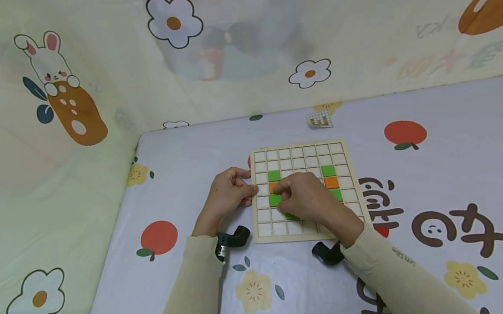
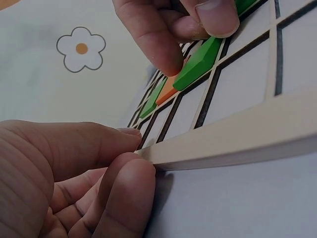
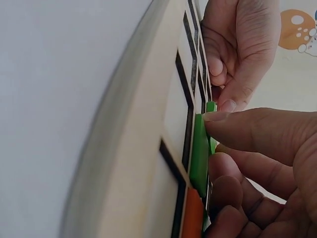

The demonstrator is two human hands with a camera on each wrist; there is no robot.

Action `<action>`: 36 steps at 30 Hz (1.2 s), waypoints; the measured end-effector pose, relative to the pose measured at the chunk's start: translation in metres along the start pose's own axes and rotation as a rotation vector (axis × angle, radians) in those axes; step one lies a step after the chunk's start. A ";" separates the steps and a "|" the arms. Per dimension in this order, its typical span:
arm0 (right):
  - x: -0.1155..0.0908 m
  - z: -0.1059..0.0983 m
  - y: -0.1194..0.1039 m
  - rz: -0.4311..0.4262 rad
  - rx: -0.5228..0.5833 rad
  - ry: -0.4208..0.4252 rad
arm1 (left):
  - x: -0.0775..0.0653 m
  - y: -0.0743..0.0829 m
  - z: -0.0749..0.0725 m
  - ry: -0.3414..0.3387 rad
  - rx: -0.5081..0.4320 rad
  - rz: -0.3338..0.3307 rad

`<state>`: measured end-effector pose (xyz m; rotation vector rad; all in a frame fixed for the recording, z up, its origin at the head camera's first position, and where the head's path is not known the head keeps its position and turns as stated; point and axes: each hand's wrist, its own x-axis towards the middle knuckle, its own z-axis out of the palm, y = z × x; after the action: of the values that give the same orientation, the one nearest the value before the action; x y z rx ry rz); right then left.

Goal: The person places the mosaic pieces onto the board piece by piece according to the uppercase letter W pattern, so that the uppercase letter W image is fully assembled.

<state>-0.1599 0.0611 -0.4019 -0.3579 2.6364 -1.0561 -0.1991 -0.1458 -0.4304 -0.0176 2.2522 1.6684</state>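
A square wooden grid board point(image 1: 309, 235) with pale cells lies on the table. My left hand point(image 1: 225, 195) pinches its left edge between thumb and index finger. Over the board, my right hand point(image 1: 306, 197) pinches a green tile point(image 2: 198, 67) in the left part of the grid, with the thumb at one side and the index finger at the other. An orange tile point(image 1: 273, 188) and another green tile point(image 1: 274, 175) sit just beyond it. One more green tile point(image 1: 292, 216) shows partly beneath the right hand. To the right are a green tile point(image 1: 328, 170), an orange tile point(image 1: 332, 182) and a partly covered green tile point(image 1: 336, 195).
Behind the board lies a small printed card point(image 1: 320, 120) with a grid pattern. A patterned cloth point(image 1: 108, 303) covers the table, and a printed curtain point(image 1: 242, 89) rises along the back and left. Black wrist-worn devices point(image 1: 238, 236) are near both cuffs.
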 end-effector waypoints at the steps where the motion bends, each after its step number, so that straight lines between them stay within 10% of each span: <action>1: 0.000 0.000 0.000 -0.001 -0.002 -0.001 | 0.000 0.000 0.000 -0.001 0.001 0.001; 36: 0.000 0.000 -0.003 -0.055 -0.049 -0.005 | 0.001 -0.002 0.000 0.001 0.008 -0.002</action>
<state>-0.1592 0.0588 -0.3993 -0.4460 2.6657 -1.0071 -0.1998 -0.1463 -0.4320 -0.0185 2.2587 1.6588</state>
